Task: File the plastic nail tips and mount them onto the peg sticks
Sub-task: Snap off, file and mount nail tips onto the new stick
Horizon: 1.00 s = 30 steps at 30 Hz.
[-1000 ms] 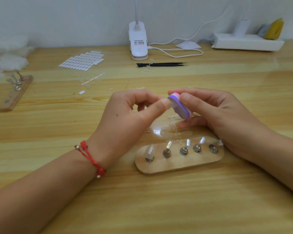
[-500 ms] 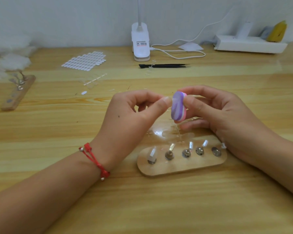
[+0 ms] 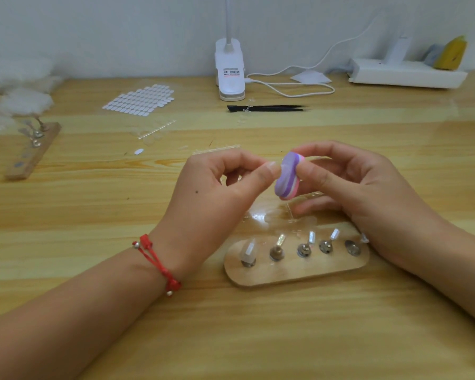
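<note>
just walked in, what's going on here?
A person appears to be filing at a wooden table. The right hand grips a purple-and-pink file block. The left hand pinches something against it, presumably a nail tip, too small to make out. Nearer the person sits a wooden peg holder with five pegs; the leftmost seems to carry a clear tip. Black tweezers lie further back.

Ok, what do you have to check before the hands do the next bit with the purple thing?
1. Right hand grips the purple file block: ok.
2. Left hand pinched at the block's edge: ok.
3. Nail tip in that pinch: cannot tell, too small.
4. Peg board lies flat under the hands: ok.
5. Pegs with room for the tip: cannot tell.
</note>
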Each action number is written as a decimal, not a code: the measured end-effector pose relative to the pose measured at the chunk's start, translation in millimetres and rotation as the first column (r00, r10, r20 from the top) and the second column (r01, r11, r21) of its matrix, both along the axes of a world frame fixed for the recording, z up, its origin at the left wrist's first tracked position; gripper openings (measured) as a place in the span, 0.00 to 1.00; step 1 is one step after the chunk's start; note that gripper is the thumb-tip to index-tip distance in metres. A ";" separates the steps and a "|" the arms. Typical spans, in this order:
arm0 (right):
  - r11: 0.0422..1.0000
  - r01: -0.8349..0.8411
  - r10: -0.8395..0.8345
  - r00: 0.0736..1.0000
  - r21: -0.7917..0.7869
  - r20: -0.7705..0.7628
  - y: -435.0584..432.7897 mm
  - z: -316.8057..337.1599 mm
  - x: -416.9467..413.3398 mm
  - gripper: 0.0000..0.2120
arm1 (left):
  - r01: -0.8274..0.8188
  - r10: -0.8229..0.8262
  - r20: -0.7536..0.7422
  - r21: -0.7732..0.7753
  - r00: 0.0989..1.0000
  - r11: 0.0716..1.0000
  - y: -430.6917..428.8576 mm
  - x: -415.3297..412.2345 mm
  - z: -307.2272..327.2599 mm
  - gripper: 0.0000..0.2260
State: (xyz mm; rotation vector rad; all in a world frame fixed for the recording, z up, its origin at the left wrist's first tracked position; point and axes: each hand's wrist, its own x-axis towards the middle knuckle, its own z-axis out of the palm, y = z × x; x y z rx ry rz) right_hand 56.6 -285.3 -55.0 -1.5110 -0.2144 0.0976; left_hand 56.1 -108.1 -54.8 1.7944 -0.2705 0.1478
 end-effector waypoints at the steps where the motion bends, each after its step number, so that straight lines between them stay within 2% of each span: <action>1: 1.000 0.012 -0.012 1.000 0.009 0.003 -0.1 -0.1 0.2 0.12 | 0.013 -0.013 -0.013 0.008 1.000 1.000 0.0 -0.1 -0.1 0.05; 7: 1.000 0.003 -0.003 1.000 -0.005 -0.004 0.1 -0.2 -0.6 0.12 | 0.001 0.000 -0.026 0.003 1.000 1.000 0.8 1.8 -1.6 0.06; 11: 0.998 0.038 -0.037 0.999 0.048 -0.028 -2.0 0.8 1.7 0.15 | 0.020 -0.021 -0.053 -0.015 0.998 1.000 1.2 1.8 -1.4 0.05; 15: 0.999 -0.020 0.022 0.998 0.025 -0.064 -2.0 1.4 2.2 0.15 | 0.013 -0.015 -0.058 -0.025 0.998 1.000 1.7 1.4 -2.2 0.05; 18: 0.996 0.029 -0.024 0.998 0.082 -0.062 -3.5 2.0 2.7 0.14 | 0.014 -0.015 -0.060 -0.024 0.998 1.000 2.0 0.9 -2.5 0.06; 22: 0.999 -0.024 0.027 0.998 0.038 -0.058 -2.3 2.9 1.4 0.15 | 0.014 -0.016 -0.059 -0.033 0.998 0.999 2.0 1.2 -2.0 0.05; 26: 0.995 0.025 -0.018 0.997 0.101 -0.070 -3.7 3.2 2.1 0.14 | 0.024 -0.026 -0.063 -0.030 0.998 0.999 2.6 1.2 -2.6 0.05; 30: 0.999 -0.011 0.014 0.998 0.040 -0.063 -1.7 3.3 1.1 0.15 | 0.030 -0.032 -0.060 -0.028 0.998 0.999 2.1 2.0 -2.7 0.05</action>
